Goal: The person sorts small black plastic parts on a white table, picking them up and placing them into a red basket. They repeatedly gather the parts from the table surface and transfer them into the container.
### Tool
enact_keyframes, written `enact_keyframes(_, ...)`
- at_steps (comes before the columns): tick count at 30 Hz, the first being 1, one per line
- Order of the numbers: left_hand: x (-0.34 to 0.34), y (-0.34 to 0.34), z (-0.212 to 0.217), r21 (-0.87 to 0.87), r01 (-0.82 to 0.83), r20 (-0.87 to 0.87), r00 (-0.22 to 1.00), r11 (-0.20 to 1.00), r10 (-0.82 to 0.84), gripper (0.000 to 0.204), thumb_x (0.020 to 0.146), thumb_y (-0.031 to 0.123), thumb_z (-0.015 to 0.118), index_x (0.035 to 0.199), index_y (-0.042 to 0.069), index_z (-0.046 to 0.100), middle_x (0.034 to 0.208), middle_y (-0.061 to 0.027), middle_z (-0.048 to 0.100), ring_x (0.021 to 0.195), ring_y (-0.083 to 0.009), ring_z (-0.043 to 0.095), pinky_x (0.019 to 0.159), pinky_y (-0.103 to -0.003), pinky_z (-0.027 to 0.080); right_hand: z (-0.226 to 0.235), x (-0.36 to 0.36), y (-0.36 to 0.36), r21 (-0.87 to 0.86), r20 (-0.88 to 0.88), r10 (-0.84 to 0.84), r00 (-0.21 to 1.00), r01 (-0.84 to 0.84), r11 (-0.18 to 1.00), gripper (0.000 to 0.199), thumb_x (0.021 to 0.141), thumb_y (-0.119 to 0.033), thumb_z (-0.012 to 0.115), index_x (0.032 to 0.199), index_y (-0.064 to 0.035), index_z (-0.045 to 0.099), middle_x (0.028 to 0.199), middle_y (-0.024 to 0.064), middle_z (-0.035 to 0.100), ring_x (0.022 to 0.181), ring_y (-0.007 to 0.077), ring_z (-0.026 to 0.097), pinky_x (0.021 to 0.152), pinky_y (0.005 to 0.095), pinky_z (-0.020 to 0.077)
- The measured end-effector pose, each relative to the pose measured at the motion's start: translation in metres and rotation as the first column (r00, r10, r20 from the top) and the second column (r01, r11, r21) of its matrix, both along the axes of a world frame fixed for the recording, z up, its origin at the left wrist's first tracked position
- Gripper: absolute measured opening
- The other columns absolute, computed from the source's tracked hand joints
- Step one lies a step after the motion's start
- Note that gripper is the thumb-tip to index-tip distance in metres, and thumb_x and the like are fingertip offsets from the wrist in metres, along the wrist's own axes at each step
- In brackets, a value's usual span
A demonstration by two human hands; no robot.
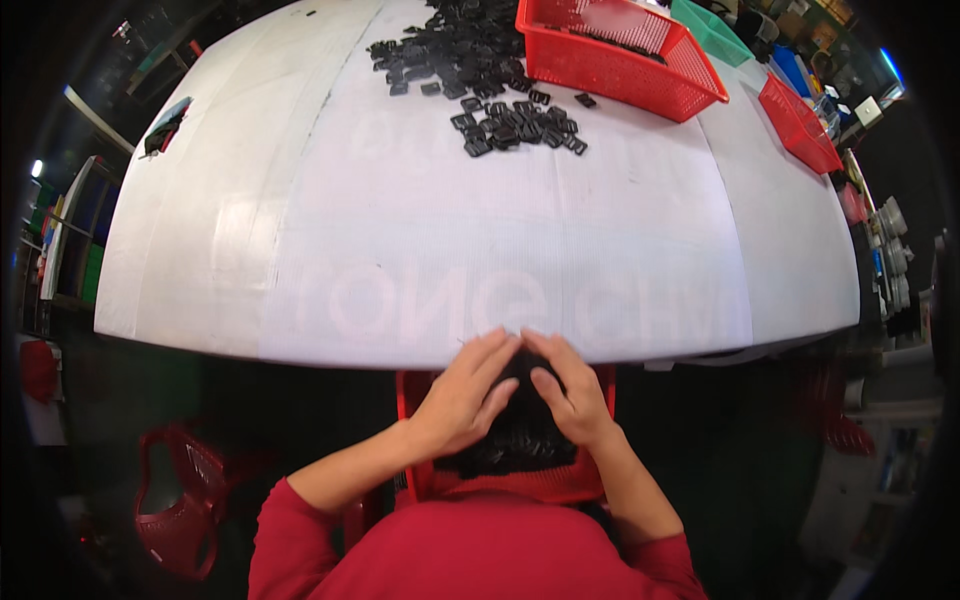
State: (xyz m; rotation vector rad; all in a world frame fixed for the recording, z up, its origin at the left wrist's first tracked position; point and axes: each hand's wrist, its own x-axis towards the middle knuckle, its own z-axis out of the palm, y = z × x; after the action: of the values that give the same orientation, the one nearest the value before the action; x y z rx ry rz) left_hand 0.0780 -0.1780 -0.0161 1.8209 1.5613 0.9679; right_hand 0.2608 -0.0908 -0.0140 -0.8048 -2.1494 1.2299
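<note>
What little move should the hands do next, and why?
Maybe the left hand and right hand should reach forward to the small pile of black buckles on the white table. The hands are at the table's near edge, by a red basket with black pieces inside, while that pile lies loose farther away.

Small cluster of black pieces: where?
Head view, upper middle, slightly right: small cluster lies on the white table, just nearside of the bigger heap and large red basket.
</note>
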Motion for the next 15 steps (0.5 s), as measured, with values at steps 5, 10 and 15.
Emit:
enact_keyframes(5,-0.039,0.021,0.026,-0.045,0.079,0.025,0.997,0.996,-0.078,0.047,0.095,0.01,0.057,0.141,0.004,0.046,0.141,-0.0206,0.047,0.135,-0.0387,0.042,0.112,-0.043,0.036,0.027,0.019,0.05,-0.088,-0.004,0.019,1.0,-0.019,0.996,0.043,0.099,-0.031,0.057,0.13,-0.0018,0.057,0.119,0.0163,0.065,0.114,0.0308,0.061,0.1,0.0365,0.0447)
enact_keyframes(10,-0.147,0.162,-0.003,0.278,-0.239,-0.211,0.93,0.93,0.302,0.045,0.097,0.019,0.057,0.138,0.004,0.048,0.141,-0.021,0.046,0.137,-0.0384,0.037,0.113,-0.044,0.033,0.025,0.003,0.214,0.303,0.014,-0.269,0.963,0.252,0.919,0.041,0.099,-0.028,0.055,0.129,-0.0007,0.057,0.128,0.0183,0.059,0.124,0.0323,0.053,0.106,0.0369,0.039)
enact_keyframes(15,-0.302,0.285,-0.043,0.27,-0.588,-0.25,0.722,0.762,0.646,0.063,0.099,0.041,0.05,0.146,0.001,0.037,0.15,-0.0246,0.036,0.145,-0.0433,0.022,0.118,-0.048,0.022,-0.025,-0.057,0.349,0.367,0.049,-0.418,0.907,0.373,0.852,0.052,0.099,-0.038,0.051,0.139,-0.0045,0.048,0.138,0.0187,0.051,0.132,0.0332,0.044,0.112,0.041,0.0303)
